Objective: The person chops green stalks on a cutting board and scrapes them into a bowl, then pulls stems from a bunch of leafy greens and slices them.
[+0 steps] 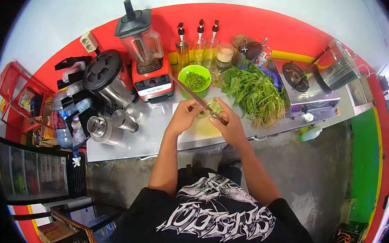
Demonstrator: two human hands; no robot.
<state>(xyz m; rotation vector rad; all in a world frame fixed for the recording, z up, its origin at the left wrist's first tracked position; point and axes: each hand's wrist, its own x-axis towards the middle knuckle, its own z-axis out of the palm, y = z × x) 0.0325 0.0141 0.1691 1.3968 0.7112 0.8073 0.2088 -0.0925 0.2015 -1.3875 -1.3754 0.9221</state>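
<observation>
Holding a knife (192, 94) just in front of the green bowl (197, 69), with a long, slim, greyish blade slanting past the bowl's near-left side and a dark handle partly hidden by fingers. Clamped on that handle with the right hand (231, 127); with the left hand (183, 117) at the blade, cannot tell whether gripping. Cannot make out the half-covered pale green piece (216, 107) beside the knife.
</observation>
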